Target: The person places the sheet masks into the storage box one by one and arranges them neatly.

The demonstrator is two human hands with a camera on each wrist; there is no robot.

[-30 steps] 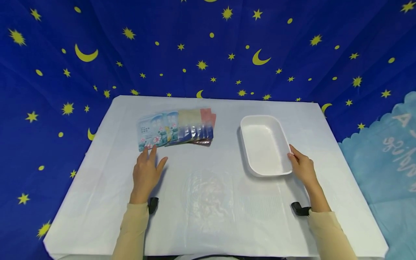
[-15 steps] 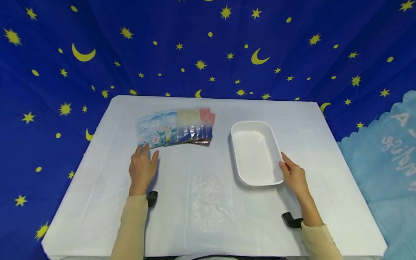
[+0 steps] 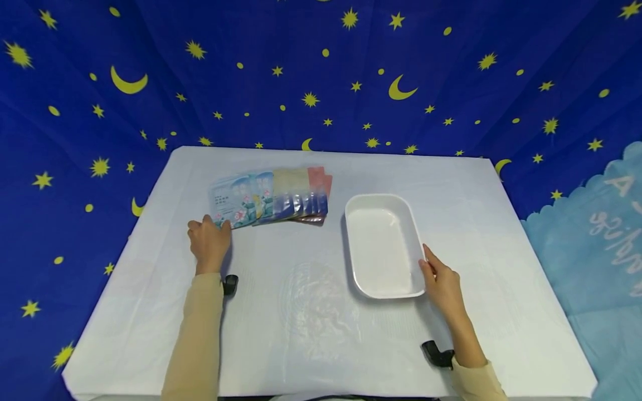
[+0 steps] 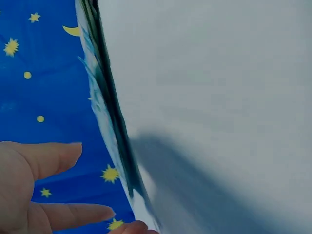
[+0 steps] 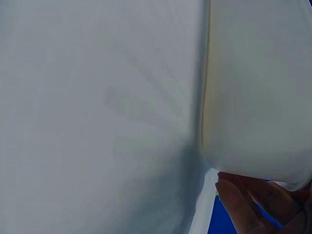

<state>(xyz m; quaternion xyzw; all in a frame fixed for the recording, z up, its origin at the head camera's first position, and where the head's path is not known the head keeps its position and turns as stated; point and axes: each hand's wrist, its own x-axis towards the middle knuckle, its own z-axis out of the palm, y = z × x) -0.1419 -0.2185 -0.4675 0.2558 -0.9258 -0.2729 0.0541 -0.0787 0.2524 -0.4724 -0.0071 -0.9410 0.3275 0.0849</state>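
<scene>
A fanned-out row of flat, glossy sachets (image 3: 293, 195) lies at the back left of the table, light blue ones with pink lotus flowers at its left end. At the near left corner of the front sachet (image 3: 232, 201) is my left hand (image 3: 209, 240), its fingertips right at the edge. In the left wrist view the thumb and a finger stand apart beside the thin edge of the sachet pile (image 4: 114, 117). My right hand (image 3: 442, 281) pinches the right side of a white rectangular tray (image 3: 385, 295), fingers under its rim. Nothing lies inside the tray.
A white cover lies over the table (image 3: 281, 345), with faint creases near the front. Behind it hangs a blue curtain (image 3: 281, 55) with yellow stars and moons. A light blue scalloped cloth (image 3: 592, 234) hangs at the right. Black camera mounts show at both wrists.
The tray has slid left and nearer, with my right hand holding it. My left hand has shifted left and slightly forward at the sachets' corner, its fingers bending more. The sachets stay in place.
</scene>
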